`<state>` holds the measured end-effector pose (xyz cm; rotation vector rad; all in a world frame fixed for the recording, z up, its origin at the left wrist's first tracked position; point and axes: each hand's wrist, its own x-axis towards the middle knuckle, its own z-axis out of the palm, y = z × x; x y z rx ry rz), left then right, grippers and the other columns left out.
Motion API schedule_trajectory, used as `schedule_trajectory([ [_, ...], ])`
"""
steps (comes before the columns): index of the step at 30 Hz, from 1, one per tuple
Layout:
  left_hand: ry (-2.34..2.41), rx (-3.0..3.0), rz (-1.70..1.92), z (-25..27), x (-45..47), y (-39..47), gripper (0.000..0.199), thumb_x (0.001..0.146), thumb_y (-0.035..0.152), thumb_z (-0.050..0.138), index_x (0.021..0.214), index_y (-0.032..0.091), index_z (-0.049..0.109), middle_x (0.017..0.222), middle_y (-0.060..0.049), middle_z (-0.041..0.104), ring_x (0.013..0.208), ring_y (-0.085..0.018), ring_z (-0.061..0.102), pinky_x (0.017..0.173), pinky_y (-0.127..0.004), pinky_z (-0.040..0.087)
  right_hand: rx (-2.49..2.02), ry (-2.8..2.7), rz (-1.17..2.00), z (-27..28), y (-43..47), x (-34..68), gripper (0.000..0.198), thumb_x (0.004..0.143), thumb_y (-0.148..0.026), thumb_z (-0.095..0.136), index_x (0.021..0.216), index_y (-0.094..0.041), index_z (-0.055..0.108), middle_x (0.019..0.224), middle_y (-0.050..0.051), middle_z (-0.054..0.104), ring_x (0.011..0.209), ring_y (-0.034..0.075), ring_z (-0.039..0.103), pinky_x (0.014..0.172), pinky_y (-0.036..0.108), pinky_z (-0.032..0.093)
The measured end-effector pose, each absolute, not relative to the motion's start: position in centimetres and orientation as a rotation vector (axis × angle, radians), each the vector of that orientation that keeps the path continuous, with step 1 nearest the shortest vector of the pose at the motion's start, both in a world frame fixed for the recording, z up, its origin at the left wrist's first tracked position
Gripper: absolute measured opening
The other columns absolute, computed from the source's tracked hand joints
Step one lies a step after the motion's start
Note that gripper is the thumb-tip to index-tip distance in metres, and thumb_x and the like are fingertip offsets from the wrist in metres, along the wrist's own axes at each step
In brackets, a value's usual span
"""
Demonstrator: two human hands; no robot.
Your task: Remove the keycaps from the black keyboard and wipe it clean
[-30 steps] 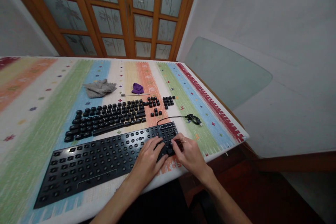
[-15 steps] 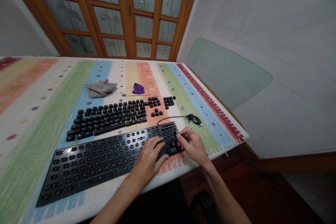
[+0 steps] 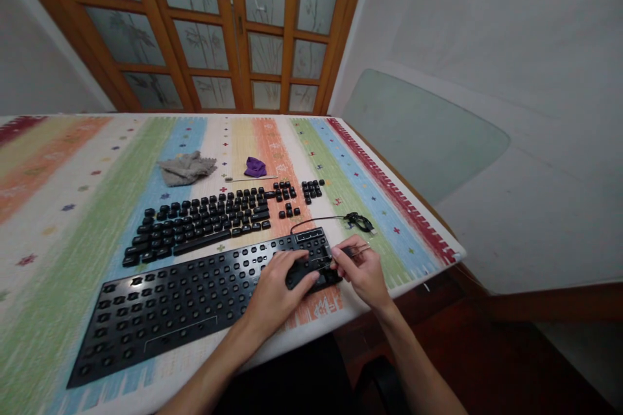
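- The keyboard frame (image 3: 195, 301), a flat black plastic slab pocked with bare round switch sockets, lay slantwise near the table's front edge.
- Behind it the pulled keycaps (image 3: 204, 220) sat in neat glossy rows, with a crumpled grey cloth (image 3: 185, 167) and a purple cloth (image 3: 255, 166) beyond.
- The woven striped tablecloth (image 3: 73, 207) left broad open room to the left; the frame's right end sat close to the table's front edge, the coiled black cable (image 3: 357, 220) just past it.
- The left hand (image 3: 277, 292) lay palm down, fingers curled on the frame's right end.
- The right hand (image 3: 363, 269) pinched at that corner, fingertips together; I could not tell what they gripped.
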<state>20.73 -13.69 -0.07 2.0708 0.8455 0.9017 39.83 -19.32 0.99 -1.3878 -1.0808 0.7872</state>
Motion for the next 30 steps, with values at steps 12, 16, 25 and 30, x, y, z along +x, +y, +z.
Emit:
schedule_trajectory([
  [12, 0.670, 1.390, 0.783, 1.0, 22.3, -12.7, 0.039, 0.075, 0.041, 0.081, 0.101, 0.015, 0.068, 0.099, -0.010, 0.073, 0.086, -0.019, 0.070, 0.082, -0.034, 0.058, -1.271, -1.082, 0.739, 1.6, -19.6, 39.5, 0.023, 0.086, -0.039, 0.070, 0.084, -0.019, 0.060, 0.061, -0.001, 0.067, 0.045, 0.011, 0.060, 0.042, 0.020, 0.046],
  [16, 0.608, 1.375, 0.803, 1.2, 22.4, -12.7, 0.035, 0.077, 0.042, 0.080, 0.096, 0.016, 0.067, 0.096, -0.009, 0.073, 0.087, -0.019, 0.070, 0.082, -0.032, 0.058, -1.233, -1.025, 0.772, 1.5, -19.5, 39.6, 0.024, 0.086, -0.040, 0.071, 0.084, -0.020, 0.059, 0.060, -0.001, 0.067, 0.044, 0.011, 0.059, 0.041, 0.020, 0.046],
  [25, 0.716, 1.908, 0.964, 2.3, 22.4, -12.8, 0.012, 0.084, 0.020, 0.073, 0.096, 0.021, 0.074, 0.095, -0.004, 0.077, 0.087, -0.020, 0.072, 0.085, -0.033, 0.057, -1.226, -0.984, 0.779, 1.6, -19.3, 39.6, 0.026, 0.086, -0.042, 0.071, 0.085, -0.020, 0.057, 0.060, -0.001, 0.066, 0.043, 0.010, 0.056, 0.038, 0.019, 0.043],
  [30, 0.646, 2.012, 1.121, 1.9, 23.0, -13.1, 0.010, 0.088, 0.013, 0.066, 0.095, 0.019, 0.069, 0.101, -0.005, 0.076, 0.095, -0.021, 0.072, 0.089, -0.034, 0.057, -1.256, -0.951, 0.692, 1.1, -19.3, 39.1, 0.024, 0.088, -0.041, 0.069, 0.087, -0.020, 0.057, 0.061, -0.001, 0.065, 0.044, 0.011, 0.057, 0.039, 0.020, 0.045],
])
